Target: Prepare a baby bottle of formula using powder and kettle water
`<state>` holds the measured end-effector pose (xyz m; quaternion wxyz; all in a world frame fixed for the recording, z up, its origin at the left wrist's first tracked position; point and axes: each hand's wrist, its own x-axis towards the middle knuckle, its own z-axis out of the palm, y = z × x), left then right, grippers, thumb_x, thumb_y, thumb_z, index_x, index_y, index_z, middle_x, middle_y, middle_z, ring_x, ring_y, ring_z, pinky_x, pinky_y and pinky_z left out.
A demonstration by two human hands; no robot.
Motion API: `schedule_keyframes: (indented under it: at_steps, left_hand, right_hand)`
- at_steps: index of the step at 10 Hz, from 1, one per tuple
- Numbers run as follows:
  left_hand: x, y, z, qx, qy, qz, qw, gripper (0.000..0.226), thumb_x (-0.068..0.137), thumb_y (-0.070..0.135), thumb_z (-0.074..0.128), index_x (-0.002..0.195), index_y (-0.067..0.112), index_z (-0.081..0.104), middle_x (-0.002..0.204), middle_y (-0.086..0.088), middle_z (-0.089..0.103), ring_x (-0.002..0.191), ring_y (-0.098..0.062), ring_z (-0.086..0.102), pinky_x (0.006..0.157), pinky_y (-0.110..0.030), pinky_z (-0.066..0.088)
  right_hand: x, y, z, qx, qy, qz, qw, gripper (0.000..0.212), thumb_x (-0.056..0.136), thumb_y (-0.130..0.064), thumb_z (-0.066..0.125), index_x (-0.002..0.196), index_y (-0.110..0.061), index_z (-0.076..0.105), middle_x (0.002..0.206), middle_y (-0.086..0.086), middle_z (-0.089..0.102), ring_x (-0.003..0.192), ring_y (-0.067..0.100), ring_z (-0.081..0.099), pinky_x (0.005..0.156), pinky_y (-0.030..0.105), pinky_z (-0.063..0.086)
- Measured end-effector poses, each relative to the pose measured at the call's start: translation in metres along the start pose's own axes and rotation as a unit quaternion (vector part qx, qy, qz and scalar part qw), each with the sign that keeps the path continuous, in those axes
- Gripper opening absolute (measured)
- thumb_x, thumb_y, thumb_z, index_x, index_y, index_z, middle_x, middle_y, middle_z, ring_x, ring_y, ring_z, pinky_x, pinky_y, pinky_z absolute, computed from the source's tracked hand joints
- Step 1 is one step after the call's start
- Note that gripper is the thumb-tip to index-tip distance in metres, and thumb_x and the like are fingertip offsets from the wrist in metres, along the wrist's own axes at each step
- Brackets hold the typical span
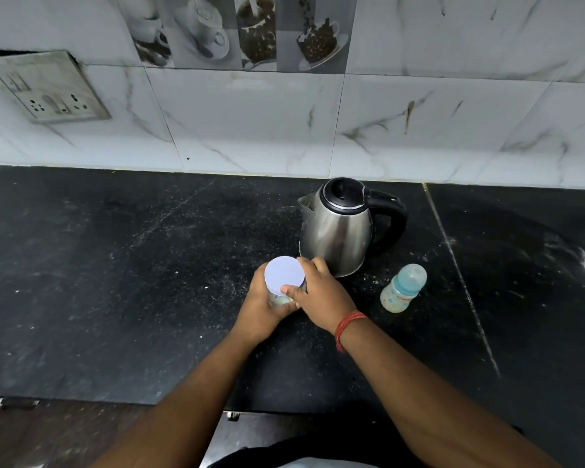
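One kettle [338,228], one baby bottle [403,288], one lidded jar [284,278] — two hands [262,298] [321,293], one wall socket plate [53,91]

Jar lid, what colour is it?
Pale lavender-blue, plain; the jar lid shows best in the head view.

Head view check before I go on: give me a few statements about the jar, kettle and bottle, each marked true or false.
1. The left hand holds the body of the jar. True.
2. The jar's lid is already off and lying on the counter. False: the lid sits on the jar, with the right hand gripping its rim.
3. The kettle has its lid closed. True.
4. The baby bottle stands to the left of the jar. False: it stands to the right, in front of the kettle's handle side.
5. The baby bottle is in the right hand. False: it stands alone on the counter, untouched.
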<state>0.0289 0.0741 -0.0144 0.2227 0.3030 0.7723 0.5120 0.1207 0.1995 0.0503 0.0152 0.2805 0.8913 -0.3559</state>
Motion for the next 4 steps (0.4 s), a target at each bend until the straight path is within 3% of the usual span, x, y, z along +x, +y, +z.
schedule_keyframes:
  at_steps: [1,2,3,4]
  left_hand:
    - [-0.001,0.000,0.000,0.002,0.002,0.007,1.000,0.085,0.077,0.016,0.090,0.131,0.051,0.034,0.133,0.029,0.044,0.121,0.020,0.045,0.098,-0.006,0.041]
    - [-0.002,0.000,-0.001,0.008,-0.005,0.000,1.000,0.088,0.076,0.028,0.091,0.137,0.052,0.033,0.138,0.023,0.047,0.128,0.007,0.047,0.109,-0.027,0.046]
    - [-0.003,-0.010,-0.004,0.008,-0.015,-0.003,1.000,0.110,0.066,0.058,0.088,0.155,0.033,0.028,0.155,0.005,0.041,0.145,-0.015,0.040,0.120,-0.047,0.037]
    - [-0.008,-0.011,-0.008,0.032,0.002,-0.017,0.999,0.127,0.063,0.070,0.077,0.163,0.024,0.013,0.169,0.001,0.020,0.157,-0.018,0.020,0.128,-0.049,0.023]
  right_hand:
    - [0.000,0.003,0.002,-0.003,0.005,-0.003,1.000,0.072,0.095,-0.050,0.061,0.153,-0.020,0.032,0.145,0.001,0.037,0.126,0.030,0.055,0.101,0.046,0.050]
    - [0.000,0.004,0.001,0.000,0.001,-0.005,1.000,0.074,0.095,-0.051,0.061,0.155,-0.020,0.030,0.146,0.002,0.036,0.127,0.030,0.054,0.102,0.046,0.049]
    - [0.001,0.009,-0.001,0.009,0.002,-0.008,1.000,0.076,0.095,-0.051,0.061,0.155,-0.018,0.029,0.152,0.004,0.035,0.129,0.030,0.054,0.103,0.044,0.047]
    - [-0.001,0.017,-0.005,0.021,0.042,-0.013,0.999,0.073,0.096,-0.055,0.055,0.154,-0.017,0.031,0.155,0.005,0.036,0.131,0.028,0.053,0.102,0.045,0.049]
